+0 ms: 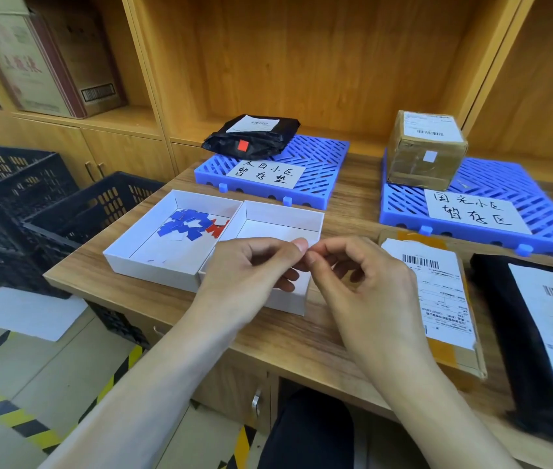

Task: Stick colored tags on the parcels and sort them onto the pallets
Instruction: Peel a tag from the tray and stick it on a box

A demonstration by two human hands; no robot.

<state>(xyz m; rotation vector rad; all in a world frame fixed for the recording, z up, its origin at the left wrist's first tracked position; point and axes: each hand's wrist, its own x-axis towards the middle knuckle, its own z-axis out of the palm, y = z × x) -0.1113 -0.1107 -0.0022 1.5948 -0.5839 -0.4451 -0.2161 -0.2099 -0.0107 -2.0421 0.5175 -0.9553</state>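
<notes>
A small white tag [303, 243] is being pinched between the fingertips of the left hand [251, 269] and the right hand [359, 275], above the near edge of the tabletop [268, 333] over an empty white tray [282, 225]. Blue and red tags [189, 223] are lying in the neighbouring tray [139, 255]. A black parcel [251, 135] is resting on the left pallet [319, 164] toward the far edge, a brown box [424, 150] on the right pallet [539, 204], and two untagged parcels [437, 292] are lying at the right edge.

Wooden shelving [302, 62] behind desk [302, 336] — hazard-striped floor [14, 384].
</notes>
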